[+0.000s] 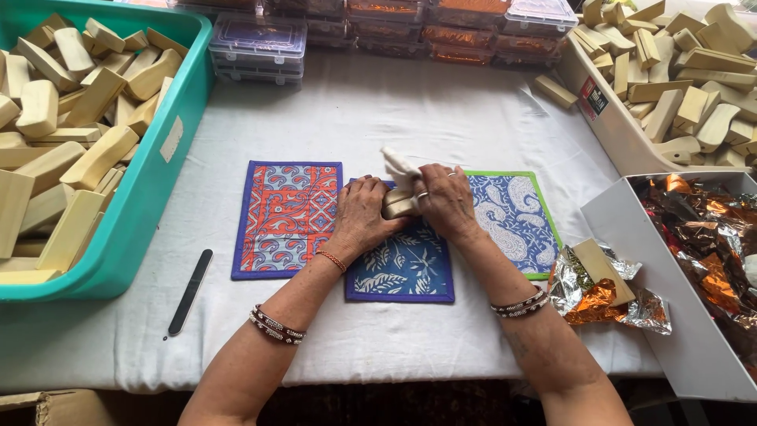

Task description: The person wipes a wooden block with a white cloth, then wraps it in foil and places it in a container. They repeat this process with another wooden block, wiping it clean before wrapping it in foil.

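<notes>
Bright even daylight, soft shadows, sharp focus, mild edge distortion

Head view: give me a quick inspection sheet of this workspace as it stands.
Surface: table under a white cloth, three patterned mats side by side, the blue leaf mat in the middle.
Job's things: pale wooden block held over the leaf mat; white cloth wad against it.
Clutter: black file at left; foil wrappers with one block at right.
Hands: left hand and right hand both grip the block.
Cables: nothing seen.
Surroundings: teal bin of blocks at left, white trays at right with blocks and foil, clear lidded boxes behind.
</notes>
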